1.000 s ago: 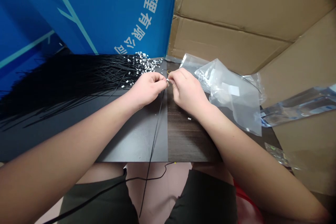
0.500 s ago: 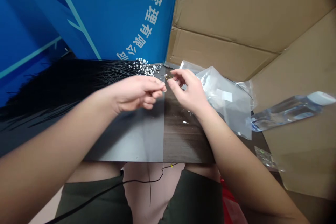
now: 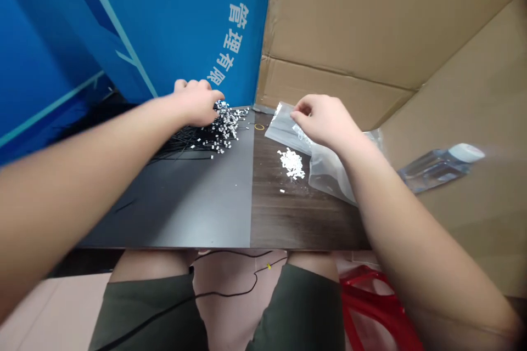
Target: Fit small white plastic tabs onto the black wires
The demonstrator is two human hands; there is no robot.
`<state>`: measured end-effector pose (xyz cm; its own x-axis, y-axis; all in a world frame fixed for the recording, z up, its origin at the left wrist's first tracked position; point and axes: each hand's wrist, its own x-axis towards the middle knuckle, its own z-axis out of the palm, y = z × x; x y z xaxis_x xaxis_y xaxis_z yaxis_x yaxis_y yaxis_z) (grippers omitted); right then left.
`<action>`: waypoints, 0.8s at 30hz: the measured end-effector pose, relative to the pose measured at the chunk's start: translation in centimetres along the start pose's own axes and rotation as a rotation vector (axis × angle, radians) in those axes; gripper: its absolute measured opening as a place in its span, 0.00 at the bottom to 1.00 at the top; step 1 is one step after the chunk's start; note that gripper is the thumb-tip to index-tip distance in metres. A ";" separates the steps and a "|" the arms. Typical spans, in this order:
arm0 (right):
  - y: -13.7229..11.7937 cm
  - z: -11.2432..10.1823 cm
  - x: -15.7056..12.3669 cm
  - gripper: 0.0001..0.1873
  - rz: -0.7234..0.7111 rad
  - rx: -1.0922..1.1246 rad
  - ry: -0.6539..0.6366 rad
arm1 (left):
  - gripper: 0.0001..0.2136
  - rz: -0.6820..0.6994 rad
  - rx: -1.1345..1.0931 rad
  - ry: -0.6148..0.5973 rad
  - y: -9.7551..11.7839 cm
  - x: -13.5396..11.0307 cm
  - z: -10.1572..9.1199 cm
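My left hand [image 3: 196,100] reaches to the back of the table and rests, fingers curled, on the white-tipped ends of a bundle of thin black wires [image 3: 181,140]. What its fingers hold is hidden. My right hand [image 3: 323,118] pinches the edge of a clear plastic bag [image 3: 325,167] lying on the dark wooden tabletop [image 3: 284,219]. A small heap of tiny white plastic pieces [image 3: 292,163] lies just in front of the bag. A thin yellow ring [image 3: 259,126] lies on the table between my hands.
A blue printed panel [image 3: 164,27] stands behind the wires, and brown cardboard [image 3: 349,27] walls the back and right. A clear plastic bottle [image 3: 440,167] lies at the right. A red stool [image 3: 370,296] and a black cable [image 3: 230,285] show below the table's front edge.
My hands have parted from their meeting over one wire. The left went back to the wire ends and the right to the bag. The long wire across the table is gone.
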<state>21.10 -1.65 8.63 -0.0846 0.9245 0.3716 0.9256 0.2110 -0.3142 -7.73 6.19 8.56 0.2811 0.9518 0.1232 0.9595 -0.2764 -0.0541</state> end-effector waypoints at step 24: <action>-5.3 8.0 12.4 0.11 -0.059 -0.073 -0.200 | 0.12 0.527 -0.567 0.224 7.6 -6.4 9.6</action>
<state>12.23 11.19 7.90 -0.2045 0.9572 0.2049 0.9404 0.2502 -0.2302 -2.43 -0.68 -2.11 0.6385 0.6447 0.4204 0.5458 -0.7644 0.3432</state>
